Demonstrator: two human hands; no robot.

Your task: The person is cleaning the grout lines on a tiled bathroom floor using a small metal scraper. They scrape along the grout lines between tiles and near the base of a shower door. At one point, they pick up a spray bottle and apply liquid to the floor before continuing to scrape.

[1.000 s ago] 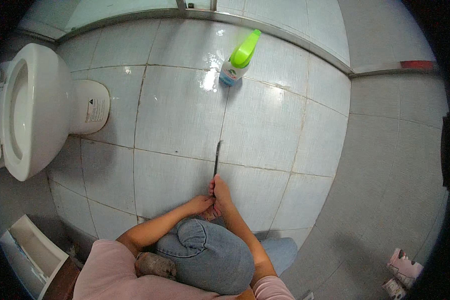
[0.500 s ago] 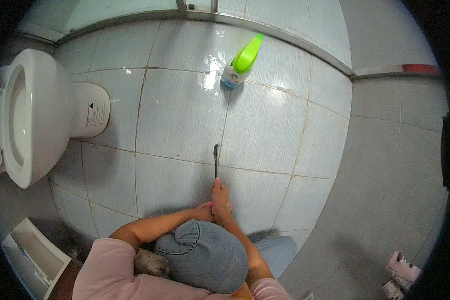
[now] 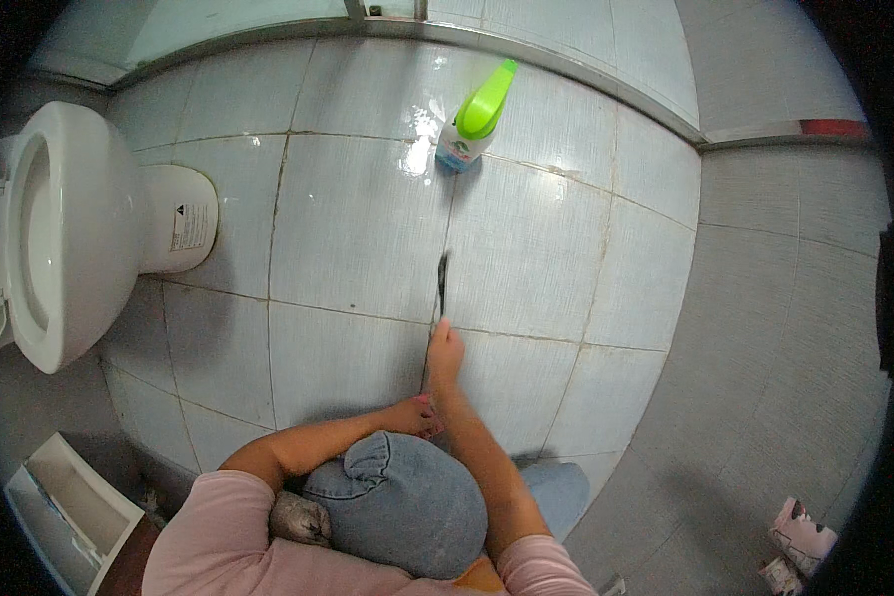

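Note:
My right hand (image 3: 447, 348) is closed around the handle of a slim black brush (image 3: 442, 288), which looks like a toothbrush. The head of the brush points away from me over a grout line between the floor tiles (image 3: 368, 228) and is slightly blurred. Close to my knee, my left hand (image 3: 410, 415) rests beside something pink (image 3: 425, 400), partly hidden; its fingers do not show clearly. Farther off on the tiles stands a white and blue bottle (image 3: 457, 149) with a bright green spray-style top (image 3: 485, 107).
A white toilet (image 3: 89, 228) stands at the left. An open box-like bin (image 3: 70, 497) is at the lower left. Across the far side runs a metal track (image 3: 526, 48) under glass. Pink and white packages (image 3: 801, 541) lie at the lower right, by the grey tiled wall (image 3: 745, 328).
My right hand has moved forward and slightly right with the brush, away from my left hand. My left hand has stayed near my knee.

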